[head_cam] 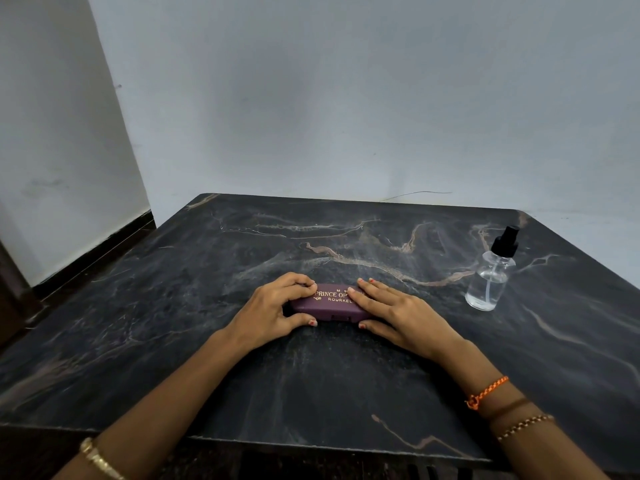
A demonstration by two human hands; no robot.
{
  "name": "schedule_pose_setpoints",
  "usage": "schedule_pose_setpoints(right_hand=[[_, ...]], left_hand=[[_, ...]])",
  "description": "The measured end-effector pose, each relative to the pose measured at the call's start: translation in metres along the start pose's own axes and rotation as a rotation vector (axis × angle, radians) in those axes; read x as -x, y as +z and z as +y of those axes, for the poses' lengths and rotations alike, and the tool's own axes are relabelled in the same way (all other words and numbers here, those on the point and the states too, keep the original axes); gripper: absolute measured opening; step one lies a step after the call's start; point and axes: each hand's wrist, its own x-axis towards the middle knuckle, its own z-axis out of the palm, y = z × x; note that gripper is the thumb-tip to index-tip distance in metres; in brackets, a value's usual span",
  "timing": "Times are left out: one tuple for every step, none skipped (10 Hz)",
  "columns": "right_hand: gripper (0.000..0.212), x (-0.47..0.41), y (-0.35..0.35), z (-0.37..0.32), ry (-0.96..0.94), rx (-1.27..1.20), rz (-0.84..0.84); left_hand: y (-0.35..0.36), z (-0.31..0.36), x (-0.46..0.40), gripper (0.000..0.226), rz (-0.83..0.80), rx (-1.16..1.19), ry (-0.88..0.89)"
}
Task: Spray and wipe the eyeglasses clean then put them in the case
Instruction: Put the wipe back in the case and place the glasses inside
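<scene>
A maroon eyeglass case (329,303) with gold lettering lies closed in the middle of the black marble table (311,375). My left hand (273,311) grips its left end, fingers over the top and thumb on the front edge. My right hand (398,315) covers its right end, fingers laid on the lid and thumb at the front. A clear spray bottle (491,275) with a black nozzle stands upright at the right, apart from both hands. The eyeglasses and any cloth are not visible.
The table's back edge meets a pale wall (346,98). A dark skirting runs along the floor at the left (97,258). The table's front edge (311,445) is close to my body.
</scene>
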Motion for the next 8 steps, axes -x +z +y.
schedule_pose_setpoints(right_hand=[[0.064,-0.002,-0.001,-0.001,0.039,-0.067,0.032],[0.064,-0.001,-0.001,-0.007,0.115,-0.114,0.044],[0.057,-0.001,-0.001,-0.011,0.159,-0.135,0.060],[0.055,-0.003,0.003,-0.007,0.202,-0.148,0.102],[0.056,-0.004,0.008,-0.003,0.228,-0.122,0.101],[0.063,-0.003,0.009,-0.002,0.232,-0.072,0.125],[0.069,-0.002,0.013,-0.002,0.217,-0.022,0.185],[0.074,-0.003,0.012,-0.008,0.190,0.046,0.249]], left_hand=[[0.001,-0.001,0.001,0.057,-0.003,-0.014,-0.019],[0.001,0.003,0.001,0.058,-0.039,-0.063,-0.073],[0.002,0.007,0.000,0.053,-0.068,-0.173,-0.130],[0.004,0.006,-0.001,0.059,-0.110,-0.241,-0.134],[0.008,-0.002,-0.001,0.064,-0.149,-0.259,-0.137],[0.007,-0.001,-0.002,0.064,-0.162,-0.271,-0.152],[0.007,0.001,-0.001,0.066,-0.151,-0.278,-0.136],[0.005,0.010,-0.002,0.068,-0.119,-0.344,-0.078]])
